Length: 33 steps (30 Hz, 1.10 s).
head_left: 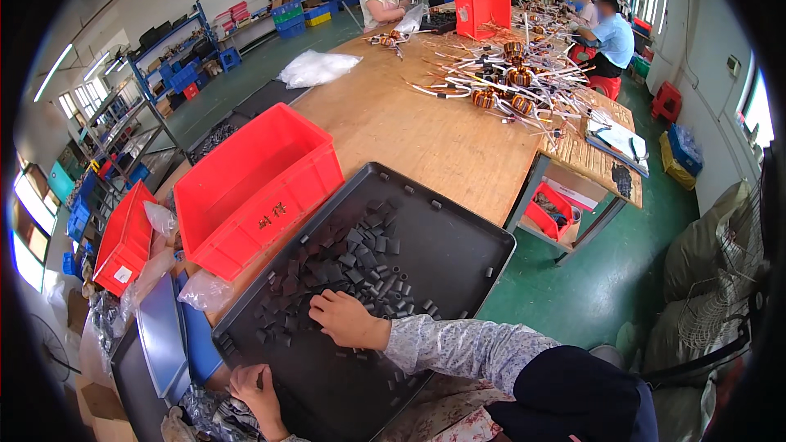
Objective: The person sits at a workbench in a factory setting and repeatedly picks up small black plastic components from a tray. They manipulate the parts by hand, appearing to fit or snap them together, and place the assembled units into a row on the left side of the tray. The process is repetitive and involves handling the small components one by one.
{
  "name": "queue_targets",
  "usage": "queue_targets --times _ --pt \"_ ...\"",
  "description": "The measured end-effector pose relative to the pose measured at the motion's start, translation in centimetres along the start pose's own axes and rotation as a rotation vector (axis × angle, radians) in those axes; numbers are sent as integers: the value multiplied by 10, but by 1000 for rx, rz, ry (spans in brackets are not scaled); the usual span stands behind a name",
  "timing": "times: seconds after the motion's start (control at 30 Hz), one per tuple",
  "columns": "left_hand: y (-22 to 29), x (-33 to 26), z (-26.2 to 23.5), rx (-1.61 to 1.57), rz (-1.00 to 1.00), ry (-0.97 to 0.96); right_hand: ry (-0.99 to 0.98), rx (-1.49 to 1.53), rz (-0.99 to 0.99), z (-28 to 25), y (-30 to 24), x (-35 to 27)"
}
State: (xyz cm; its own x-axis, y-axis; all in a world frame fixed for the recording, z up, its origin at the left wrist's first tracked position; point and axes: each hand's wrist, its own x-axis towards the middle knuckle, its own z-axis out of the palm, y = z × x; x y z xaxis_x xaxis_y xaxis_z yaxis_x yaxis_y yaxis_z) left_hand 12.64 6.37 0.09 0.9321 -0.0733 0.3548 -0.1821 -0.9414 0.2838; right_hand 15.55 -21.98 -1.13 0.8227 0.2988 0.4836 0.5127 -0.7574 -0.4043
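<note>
A black tray [446,221] lies in front of me, with a spread pile of short black tube pieces [360,258] in its middle. Some pieces look flat, others stand as round sleeves. My right hand [348,319] is at the near side of the pile, palm down, its fingers bent together over the pieces; what lies under the fingertips is hidden. By the tray's near left edge, my left hand [255,393] is closed, with a small black tube piece pinched between thumb and fingers.
A large red bin [254,188] stands against the tray's far left side, a smaller red bin [127,237] beyond it. Blue panels [164,336] and clear bags [205,289] lie left. Wound copper coils with wires [516,78] cover the far table, where several people sit.
</note>
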Motion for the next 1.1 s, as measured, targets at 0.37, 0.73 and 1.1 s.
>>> queue_targets --times 0.37,0.73,1.1 --pt "24 36 36 -189 115 -110 -125 14 -3 5 1 1" --pt "96 11 22 -531 190 -228 -82 -15 -17 4 1 -2" --pt "93 10 29 -757 161 -183 123 162 18 -18 -5 5"
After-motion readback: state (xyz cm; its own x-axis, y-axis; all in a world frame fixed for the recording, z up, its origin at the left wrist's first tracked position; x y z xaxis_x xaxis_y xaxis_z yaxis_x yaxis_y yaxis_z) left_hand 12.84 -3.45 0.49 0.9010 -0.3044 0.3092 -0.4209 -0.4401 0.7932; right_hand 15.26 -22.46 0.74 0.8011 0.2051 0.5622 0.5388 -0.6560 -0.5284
